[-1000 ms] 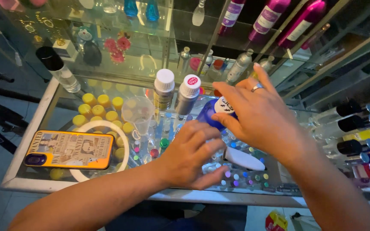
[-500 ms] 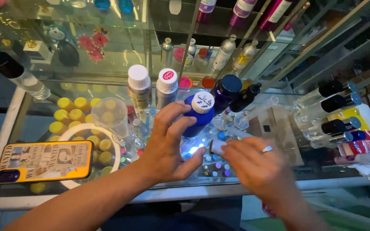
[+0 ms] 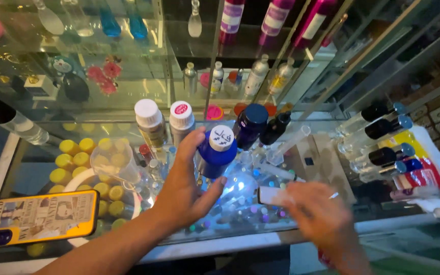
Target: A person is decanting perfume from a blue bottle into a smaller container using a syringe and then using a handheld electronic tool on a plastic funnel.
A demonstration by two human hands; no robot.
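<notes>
Head view: glass counter (image 3: 332, 226), with the left hand (image 3: 184, 191) curled around a blue white-capped bottle (image 3: 216, 153) at its middle – the right hand (image 3: 322, 214), just right of that bottle, pinches a small white tube (image 3: 271, 195)

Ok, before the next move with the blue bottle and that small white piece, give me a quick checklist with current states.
1. Left hand grip on the blue plastic bottle with white cap: ok, fingers wrapped around its body.
2. White cap seated on the bottle: ok, in place.
3. Bottle upright: not ok, it leans.
4. Right hand grip on the small white cylindrical piece: cannot tell, blurred.
5. Neighbours: not ok, the dark blue bottle and the white-capped silver bottle stand close behind.
6. Clear plastic measuring cup clear of the left arm: ok, apart.
</notes>
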